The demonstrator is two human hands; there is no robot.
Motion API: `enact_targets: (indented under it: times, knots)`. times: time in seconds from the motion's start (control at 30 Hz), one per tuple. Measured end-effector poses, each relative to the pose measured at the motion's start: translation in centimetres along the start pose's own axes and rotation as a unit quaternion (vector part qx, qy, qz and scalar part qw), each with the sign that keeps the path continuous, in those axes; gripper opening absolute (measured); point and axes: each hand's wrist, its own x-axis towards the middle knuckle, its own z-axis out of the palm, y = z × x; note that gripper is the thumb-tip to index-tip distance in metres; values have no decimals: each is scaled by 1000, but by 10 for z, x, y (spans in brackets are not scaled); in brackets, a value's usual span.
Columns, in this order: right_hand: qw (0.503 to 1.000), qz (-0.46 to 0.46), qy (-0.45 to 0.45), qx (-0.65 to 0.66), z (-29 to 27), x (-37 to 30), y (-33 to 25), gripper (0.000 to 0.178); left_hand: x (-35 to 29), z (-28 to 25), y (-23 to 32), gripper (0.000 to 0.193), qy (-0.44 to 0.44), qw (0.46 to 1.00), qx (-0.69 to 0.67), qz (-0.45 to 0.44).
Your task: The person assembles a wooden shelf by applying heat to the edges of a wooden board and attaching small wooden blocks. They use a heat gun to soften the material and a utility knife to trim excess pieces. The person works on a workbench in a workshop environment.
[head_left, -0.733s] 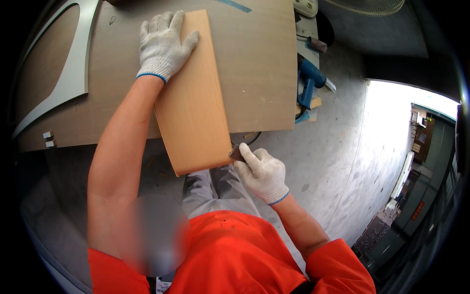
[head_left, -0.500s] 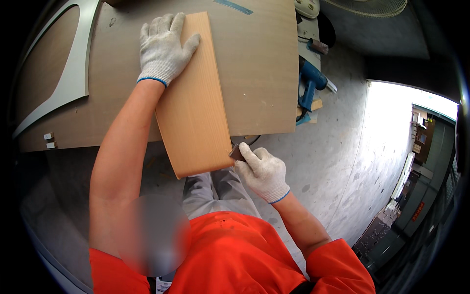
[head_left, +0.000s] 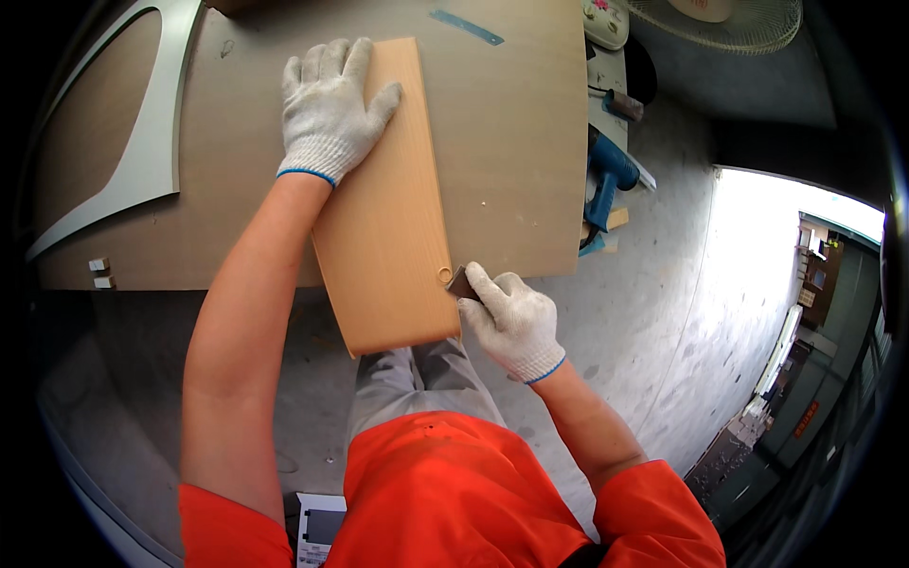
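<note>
A long wood-grain board (head_left: 388,246) lies on the workbench, its near end jutting over the front edge toward me. My gloved left hand (head_left: 327,106) rests flat on the board's far left part, fingers stretched and thumb out to the side. At the board's right edge, close to the near end, my gloved right hand (head_left: 516,317) pinches a small, flat, dark brown scraper (head_left: 462,283). The scraper's edge meets the board's edge. A thin curled shaving (head_left: 444,275) sits beside it, and a thin strip hangs by the near right corner.
Brown workbench (head_left: 521,170) spans the far side. It bears a pale curved frame (head_left: 161,123) at left, two small white blocks (head_left: 100,273) and a metal ruler (head_left: 467,26). Right of it are a blue power tool (head_left: 611,175) and a fan (head_left: 734,24).
My right hand and the scraper have moved a little farther from me along the board's right edge. The curled shaving now shows clearly. My left hand stays in place on the board.
</note>
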Motion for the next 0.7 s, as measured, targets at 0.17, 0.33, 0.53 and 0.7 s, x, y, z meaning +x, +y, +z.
enact_targets:
  times: [0.17, 0.33, 0.53, 0.7]
  knots:
    - [1000, -23, 11, -10, -2, 23, 2, 51, 1, -4, 2, 73, -7, 1000, -14, -2]
    - [1000, -17, -6, -18, -8, 41, 0, 49, 1, -6, 2, 73, -14, 1000, -17, -6]
    - [999, -24, 19, -26, -4, 69, 2, 49, 2, -10, 1, 73, -25, 999, -24, -6]
    - [999, -26, 17, -40, -6, 85, 1, 48, 1, -8, 1, 73, -19, 999, -25, -8]
